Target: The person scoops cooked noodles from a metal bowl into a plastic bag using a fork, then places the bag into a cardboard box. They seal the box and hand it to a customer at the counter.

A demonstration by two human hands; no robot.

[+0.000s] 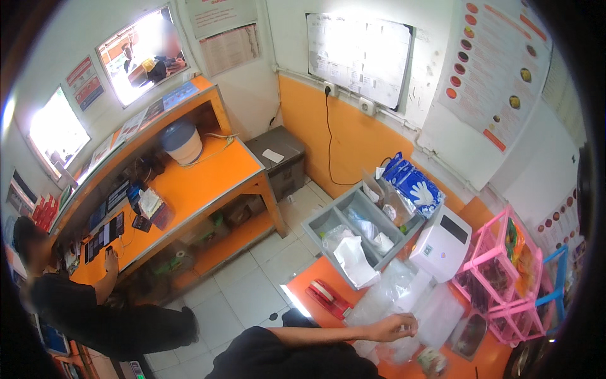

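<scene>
My left arm crosses the lower part of the view from a dark sleeve. My left hand (396, 326) hovers over the orange table at the lower right, its fingers curled together; what they hold, if anything, is too small to make out. Beneath and behind it lie clear plastic bags (385, 290) and a whitish plastic sheet (440, 316). Close by the hand, toward the lower edge, is a small clear bag with pale contents (432, 360). To its right sits a shallow metal tray (469, 335). My right hand does not show.
A grey divided bin (328, 222), a white device with a dark panel (442, 243), a blue glove pack (413, 186) and pink plastic racks (505, 271) crowd the table. A red tape dispenser (328, 297) lies at its left. Another person (95, 309) stands at the orange counter (208, 174).
</scene>
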